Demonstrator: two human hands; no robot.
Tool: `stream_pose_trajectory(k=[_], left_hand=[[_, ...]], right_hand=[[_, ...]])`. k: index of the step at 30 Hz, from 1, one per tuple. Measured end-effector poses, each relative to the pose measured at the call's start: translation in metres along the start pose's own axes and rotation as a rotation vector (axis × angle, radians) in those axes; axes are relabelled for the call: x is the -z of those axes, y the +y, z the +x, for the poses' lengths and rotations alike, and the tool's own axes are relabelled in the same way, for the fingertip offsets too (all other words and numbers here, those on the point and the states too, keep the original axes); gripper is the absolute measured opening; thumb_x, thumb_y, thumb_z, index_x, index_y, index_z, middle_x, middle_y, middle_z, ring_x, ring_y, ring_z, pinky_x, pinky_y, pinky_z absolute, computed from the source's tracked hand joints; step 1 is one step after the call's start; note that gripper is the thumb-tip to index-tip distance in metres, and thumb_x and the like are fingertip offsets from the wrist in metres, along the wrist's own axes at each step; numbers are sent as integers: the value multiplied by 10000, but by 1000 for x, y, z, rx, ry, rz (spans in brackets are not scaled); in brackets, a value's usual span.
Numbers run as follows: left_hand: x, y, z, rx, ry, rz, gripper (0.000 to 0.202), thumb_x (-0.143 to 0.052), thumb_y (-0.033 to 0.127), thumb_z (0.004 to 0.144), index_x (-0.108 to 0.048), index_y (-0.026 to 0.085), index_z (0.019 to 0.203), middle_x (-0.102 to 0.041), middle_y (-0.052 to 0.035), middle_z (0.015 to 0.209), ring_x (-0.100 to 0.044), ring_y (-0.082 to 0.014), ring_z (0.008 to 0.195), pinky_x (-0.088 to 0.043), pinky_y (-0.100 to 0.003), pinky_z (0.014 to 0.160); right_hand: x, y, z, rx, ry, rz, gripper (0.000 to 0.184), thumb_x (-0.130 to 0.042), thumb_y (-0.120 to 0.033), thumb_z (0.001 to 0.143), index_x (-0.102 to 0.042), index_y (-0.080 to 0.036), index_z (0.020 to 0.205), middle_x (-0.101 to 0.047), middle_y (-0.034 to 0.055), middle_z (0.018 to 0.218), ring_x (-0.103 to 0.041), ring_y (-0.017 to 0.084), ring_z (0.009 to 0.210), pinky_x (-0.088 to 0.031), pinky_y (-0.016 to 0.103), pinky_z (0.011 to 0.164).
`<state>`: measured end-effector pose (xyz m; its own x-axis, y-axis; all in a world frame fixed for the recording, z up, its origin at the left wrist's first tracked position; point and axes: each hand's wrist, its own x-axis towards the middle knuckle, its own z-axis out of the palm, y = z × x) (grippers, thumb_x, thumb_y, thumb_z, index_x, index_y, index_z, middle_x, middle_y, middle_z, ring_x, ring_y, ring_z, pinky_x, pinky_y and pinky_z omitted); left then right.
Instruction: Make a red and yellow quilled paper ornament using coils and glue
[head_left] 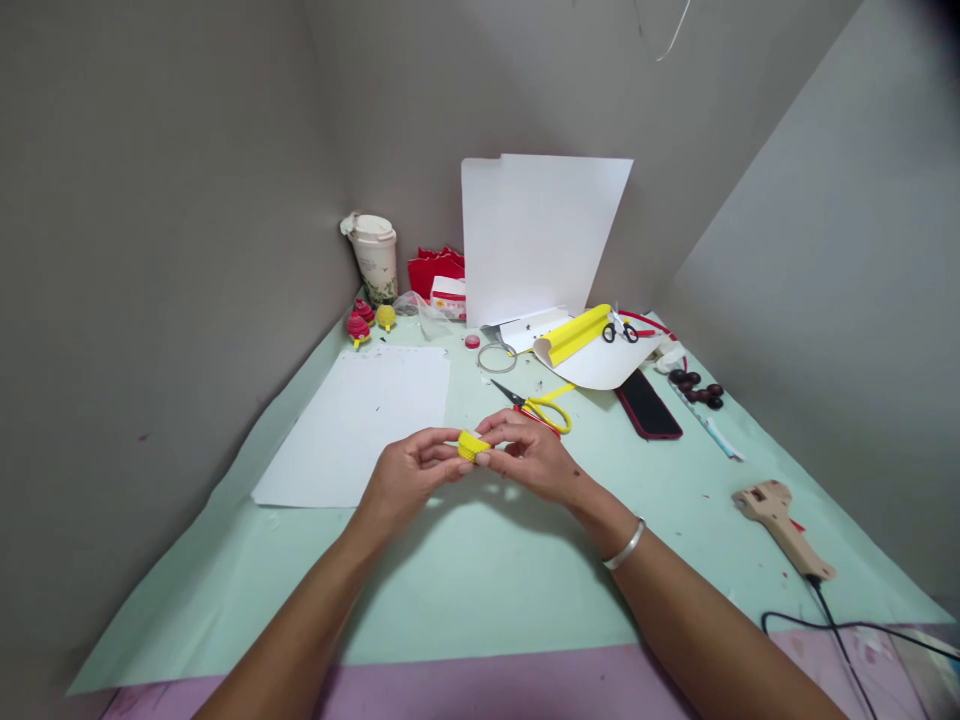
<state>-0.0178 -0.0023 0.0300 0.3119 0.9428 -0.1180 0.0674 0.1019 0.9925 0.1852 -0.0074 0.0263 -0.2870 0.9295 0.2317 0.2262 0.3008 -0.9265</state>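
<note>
Between my two hands is a small yellow ridged paper roll [472, 446], held above the table. My left hand [416, 465] pinches its left side with thumb and fingertips. On the other side, my right hand [531, 455] grips it between thumb and fingers, which partly cover its right end. Just behind my right hand lie yellow-handled scissors [551, 408] with dark blades pointing back left. A red item under their handles is mostly hidden. White paper sheets [360, 430] lie flat to the left of my hands.
Behind stand a lidded cup [376, 262], red and yellow ornaments [358, 328], and upright white card [544, 235]. Yellow corrugated paper [577, 335], black-handled scissors [620, 330], and a phone [649, 405] lie right of centre. A corded glue gun [784, 525] rests at the right.
</note>
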Motion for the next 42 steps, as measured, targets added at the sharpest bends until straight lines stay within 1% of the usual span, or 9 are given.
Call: stream_pose_trajectory(k=[5, 11, 15, 20, 24, 28, 36, 39, 42], left_hand=[[-3, -1, -1, -38, 23, 62, 490, -816, 428, 667, -672, 171, 1058, -774, -84, 934, -723, -255, 904, -547, -375, 842], [-4, -4, 0, -38, 33, 60, 474, -817, 415, 671, -670, 177, 1054, -773, -78, 930, -723, -257, 910, -551, -378, 842], [-5, -4, 0, -40, 42, 36, 480, -822, 411, 667, -665, 174, 1053, -772, -76, 921, -723, -250, 901, -556, -381, 847], [-8, -2, 1, -21, 79, 23, 531, -854, 428, 607, -674, 164, 1031, -770, -94, 955, -718, -272, 942, -557, -407, 878], [-9, -5, 0, -73, 88, 76, 480, -823, 473, 644, -698, 172, 996, -769, -90, 975, -716, -268, 939, -555, -411, 893], [-11, -6, -3, -100, 126, 131, 453, -806, 489, 667, -704, 186, 989, -768, -69, 950, -719, -249, 903, -568, -384, 867], [-17, -1, -3, -89, 174, 108, 450, -810, 484, 655, -700, 182, 971, -767, -69, 958, -719, -250, 909, -571, -382, 870], [-18, 0, -4, -97, 148, 112, 461, -796, 462, 674, -691, 188, 1030, -761, -78, 1022, -716, -255, 946, -565, -393, 895], [-17, 0, -5, -107, 133, 135, 458, -777, 443, 703, -685, 203, 1082, -752, -71, 1070, -709, -255, 981, -555, -387, 917]], right_hand=[[-2, -1, 1, 6, 23, -55, 154, -750, -333, 784, -751, -229, 898, -641, 73, 1054, -613, 176, 887, -462, 209, 519], [-4, 3, 1, -18, 37, -40, 123, -741, -345, 796, -769, -239, 849, -642, 62, 1013, -611, 148, 819, -491, 208, 544], [-4, 4, 1, -15, 48, -32, 133, -735, -365, 803, -772, -249, 857, -642, 64, 1034, -622, 160, 858, -499, 210, 549], [-5, 4, 0, 33, 62, -89, 118, -725, -326, 815, -758, -249, 898, -647, 70, 1086, -632, 175, 931, -514, 219, 582], [-8, 1, 0, 31, 58, -96, 122, -717, -326, 822, -752, -238, 898, -654, 79, 1082, -635, 188, 974, -526, 221, 592], [-11, -2, -1, 56, 133, -123, 91, -728, -308, 811, -763, -228, 835, -666, 79, 1035, -640, 183, 959, -527, 219, 600], [-13, -5, -1, 65, 150, -136, 86, -698, -289, 833, -773, -246, 829, -681, 69, 1054, -650, 176, 929, -534, 234, 616], [-15, -7, -2, 85, 157, -169, 79, -699, -280, 828, -765, -243, 852, -674, 77, 1070, -649, 185, 948, -550, 257, 655], [-16, -12, -3, 134, 121, -202, 88, -696, -270, 827, -752, -244, 890, -663, 81, 1089, -651, 183, 935, -558, 282, 694]])
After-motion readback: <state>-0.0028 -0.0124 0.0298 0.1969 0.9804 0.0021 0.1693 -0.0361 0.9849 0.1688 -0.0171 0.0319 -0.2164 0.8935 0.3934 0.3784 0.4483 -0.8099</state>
